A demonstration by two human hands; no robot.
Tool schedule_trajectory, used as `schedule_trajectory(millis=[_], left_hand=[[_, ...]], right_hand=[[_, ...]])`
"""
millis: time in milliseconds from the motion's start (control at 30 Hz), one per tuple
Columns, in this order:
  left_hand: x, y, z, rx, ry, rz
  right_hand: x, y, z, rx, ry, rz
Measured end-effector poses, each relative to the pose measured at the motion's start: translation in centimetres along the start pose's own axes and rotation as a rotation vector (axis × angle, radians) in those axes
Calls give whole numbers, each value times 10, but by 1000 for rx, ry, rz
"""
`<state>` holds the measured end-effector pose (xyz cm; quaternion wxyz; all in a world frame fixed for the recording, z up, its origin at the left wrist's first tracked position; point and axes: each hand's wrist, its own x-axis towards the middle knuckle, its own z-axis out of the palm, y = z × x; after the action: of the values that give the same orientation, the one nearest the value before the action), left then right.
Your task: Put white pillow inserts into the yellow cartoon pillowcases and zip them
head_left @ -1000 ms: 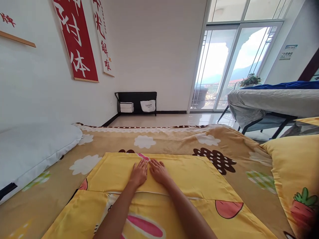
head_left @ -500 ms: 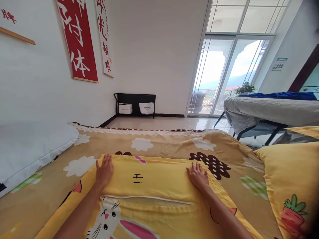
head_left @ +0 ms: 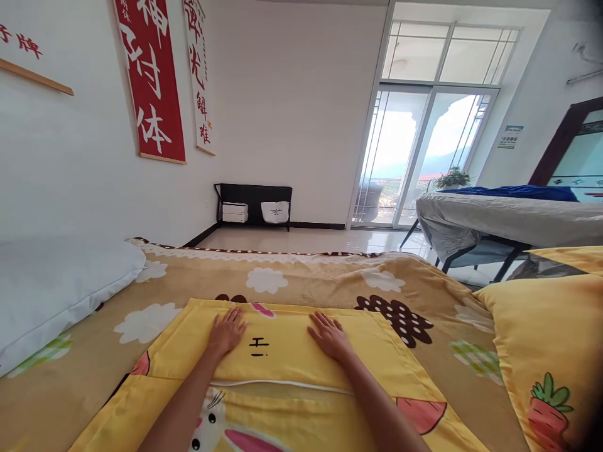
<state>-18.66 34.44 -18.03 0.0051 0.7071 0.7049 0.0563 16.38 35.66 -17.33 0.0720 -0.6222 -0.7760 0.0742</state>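
Note:
A yellow pillowcase [head_left: 287, 351] with a rabbit print, a black "Hi" and pink patches lies flat in front of me. A slit with a white edge runs across it. My left hand [head_left: 227, 331] rests palm down on the far part, left of the lettering, fingers stretched out. To the right of the lettering, my right hand [head_left: 330, 336] also lies flat on the cloth, fingers extended. Neither hand grips anything. My forearms cover parts of the rabbit print and the slit.
A brown patterned blanket [head_left: 188, 276] spreads beneath the pillowcase. At the left lies a white pillow [head_left: 70, 289]; at the right, a yellow pillow [head_left: 551, 339] with a carrot print. Beyond stand a black rack [head_left: 254, 198] by the wall and a covered table [head_left: 513, 216].
Both hands have slid inward over the pillowcase, the left from its left edge and the right from its right edge, and are closer together. The camera view has shifted slightly.

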Motion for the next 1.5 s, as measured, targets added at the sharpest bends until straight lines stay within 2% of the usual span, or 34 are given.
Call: schedule_trajectory(millis=[133,200,233,300,367,433,500,567,600,667,767,867,933,967,1033,1100,1167,1200,1267,1300,1333,1400,1500], left_hand=[[-19,-96,-10,60,46,-259],[-32,-117,-17,116,130,-367],[-37,-115,-20,144,176,-375],[-43,-89,-24,160,213,-277],[-47,-36,-24,103,132,-81],[-49,27,-19,1,35,120],[-53,82,-10,-95,-61,319],[-57,114,-1,-138,-75,416],[-59,118,2,-146,-69,432],[-61,106,3,-141,-57,406],[-61,48,-5,-94,-69,274],[-65,-20,-17,-25,-54,61],[-70,-47,-23,15,-38,-109],[-73,-52,-25,35,1,-176],[-78,-39,-25,55,115,-169],[-79,-3,-20,20,159,41],[-74,44,-11,-66,46,294],[-70,67,-7,-105,-7,352],[-57,99,1,-144,-59,385],[-50,108,4,-150,-61,378],[-44,111,6,-150,-55,369],[-31,101,5,-145,-32,343],[-14,62,2,-131,1,260]], right_hand=[[-29,88,-19,-88,-1,268],[-41,109,-25,-145,2,424],[-45,110,-26,-166,12,476],[-49,89,-22,-186,38,472],[-50,44,-12,-144,20,282],[-50,-8,1,-47,-34,29],[-50,-49,11,9,-55,-83],[-50,-65,15,25,-34,-102],[-51,-63,15,29,-19,-102],[-54,-40,12,24,-6,-80],[-67,23,2,-22,-9,38],[-88,81,-11,-105,-15,190],[-99,98,-20,-151,-35,274],[-101,96,-23,-163,-42,297],[-100,73,-24,-168,-47,271],[-89,28,-19,-121,-55,101],[-72,-24,-8,-25,-80,-129],[-63,-47,-3,4,-85,-190],[-45,-80,6,46,-75,-247],[-37,-87,9,49,-63,-250],[-29,-89,11,56,-54,-255],[-16,-79,11,65,-43,-251],[1,-44,7,65,-32,-204]])
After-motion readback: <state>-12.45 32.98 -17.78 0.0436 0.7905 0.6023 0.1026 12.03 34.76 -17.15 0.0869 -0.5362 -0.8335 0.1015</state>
